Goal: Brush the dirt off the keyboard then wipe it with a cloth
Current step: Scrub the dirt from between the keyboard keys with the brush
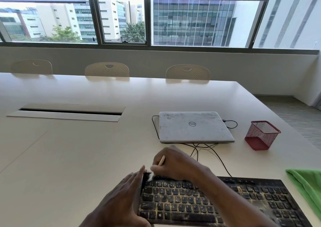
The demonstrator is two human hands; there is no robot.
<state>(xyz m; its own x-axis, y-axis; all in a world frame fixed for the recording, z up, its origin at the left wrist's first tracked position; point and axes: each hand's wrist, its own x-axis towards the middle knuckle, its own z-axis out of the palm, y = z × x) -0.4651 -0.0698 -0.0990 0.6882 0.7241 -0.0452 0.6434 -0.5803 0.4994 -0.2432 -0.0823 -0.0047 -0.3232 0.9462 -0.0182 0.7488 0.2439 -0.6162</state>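
Head view: blurry brush (153,169); cropped keyboard (182,202)

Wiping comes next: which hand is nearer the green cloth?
Right. The right hand, holding the brush, is well left of the cloth; the left hand is farther left, beside the keyboard.

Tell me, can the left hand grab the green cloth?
Probably not easily. The left hand rests at the left edge of the keyboard, the green cloth lies past its right end, and the right hand with the brush crosses between.

Black keyboard (173,202), crumbs everywhere, flat on the worktop (86,157); blurry pale brush (161,160) probably touching its top-left corner; green cloth (307,183) just right.
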